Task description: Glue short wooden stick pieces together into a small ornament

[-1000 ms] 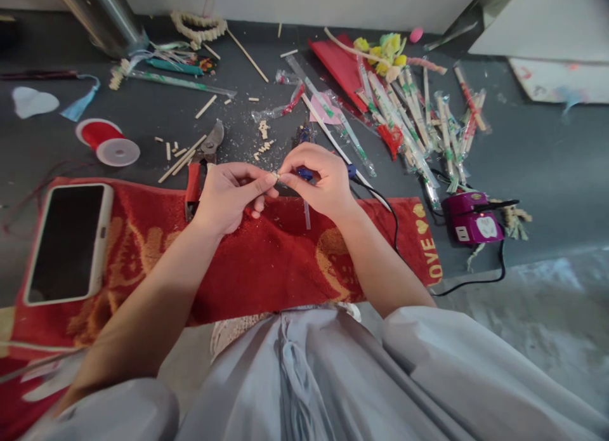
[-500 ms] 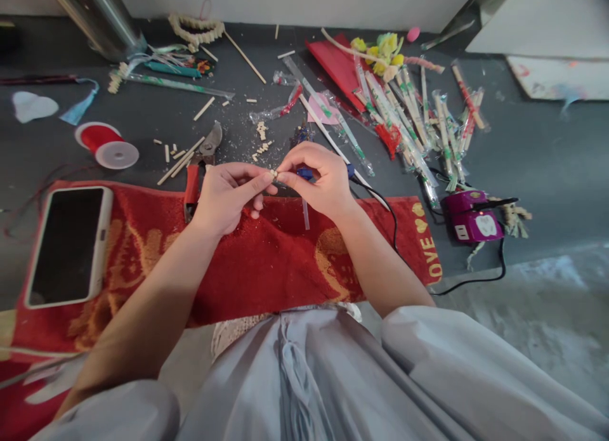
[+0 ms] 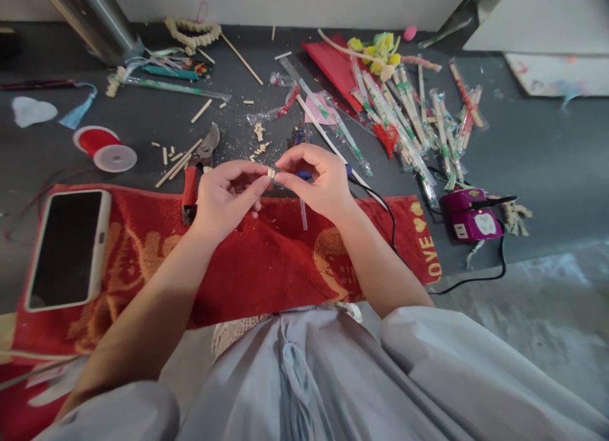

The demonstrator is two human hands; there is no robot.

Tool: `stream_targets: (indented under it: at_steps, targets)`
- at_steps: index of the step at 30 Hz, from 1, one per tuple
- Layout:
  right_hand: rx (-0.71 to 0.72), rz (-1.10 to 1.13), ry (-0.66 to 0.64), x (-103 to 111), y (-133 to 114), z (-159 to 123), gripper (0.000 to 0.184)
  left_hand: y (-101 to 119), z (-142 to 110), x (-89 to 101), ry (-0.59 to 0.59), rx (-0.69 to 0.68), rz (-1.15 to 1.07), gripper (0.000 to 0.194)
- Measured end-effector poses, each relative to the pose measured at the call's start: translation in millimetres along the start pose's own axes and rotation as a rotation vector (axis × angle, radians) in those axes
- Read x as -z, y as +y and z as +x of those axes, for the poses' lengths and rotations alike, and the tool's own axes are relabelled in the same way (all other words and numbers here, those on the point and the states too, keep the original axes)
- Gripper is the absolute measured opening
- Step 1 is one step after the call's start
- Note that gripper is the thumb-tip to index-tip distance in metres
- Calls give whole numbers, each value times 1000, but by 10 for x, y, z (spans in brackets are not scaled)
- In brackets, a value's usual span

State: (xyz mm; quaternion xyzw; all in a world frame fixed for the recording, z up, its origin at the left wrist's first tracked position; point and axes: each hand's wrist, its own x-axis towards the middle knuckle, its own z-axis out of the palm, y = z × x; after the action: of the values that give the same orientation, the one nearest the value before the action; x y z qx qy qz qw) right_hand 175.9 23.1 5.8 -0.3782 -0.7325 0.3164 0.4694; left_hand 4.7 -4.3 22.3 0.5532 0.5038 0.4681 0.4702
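Note:
My left hand pinches a tiny pale wooden piece between thumb and forefinger, above the far edge of a red towel. My right hand is closed too, its fingertips meeting that same piece, and it grips a blue-handled tool whose black cord runs off to the right. A thin clear stick hangs below the right hand.
A phone lies on the towel at left. Red-handled cutters, cut stick bits, a red thread spool, wrapped chopsticks and a purple power unit lie on the dark table. A metal post stands far left.
Both hands have stayed together on the small piece, with only a slight shift; the view has tilted a little.

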Motion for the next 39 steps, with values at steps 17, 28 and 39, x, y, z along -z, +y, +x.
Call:
stream_targets:
  at_steps: [17, 28, 39]
  targets:
    - [-42, 103, -25, -29, -29, -6, 29, -9, -33, -8, 47, -111, 24, 12]
    - [85, -21, 24, -6, -19, -14, 18, -60, 10, -25, 8, -122, -26, 16]
    - [223, -81, -21, 39, -5, 4, 13, -104, 41, 1, -59, -72, -67, 14]
